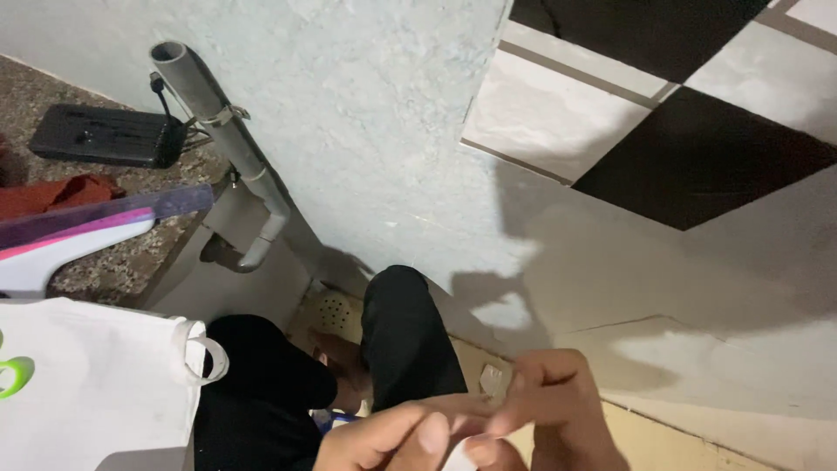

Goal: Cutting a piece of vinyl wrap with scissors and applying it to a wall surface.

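Note:
At the bottom edge of the head view my left hand (384, 440) and my right hand (558, 410) meet. Their fingertips pinch a small white piece (459, 453), mostly hidden and cut off by the frame, so its kind is unclear. Below the hands are my legs in black trousers (405, 340) and one bare foot (340, 366) on a yellowish floor.
A grey plastered wall (366, 131) with a grey pipe (227, 139) clamped to it rises ahead; black and white tiles (663, 105) are at upper right. At left, a speckled stone counter (122, 253) holds a black box with a cable (105, 135), red cloth and a white bag (87, 384).

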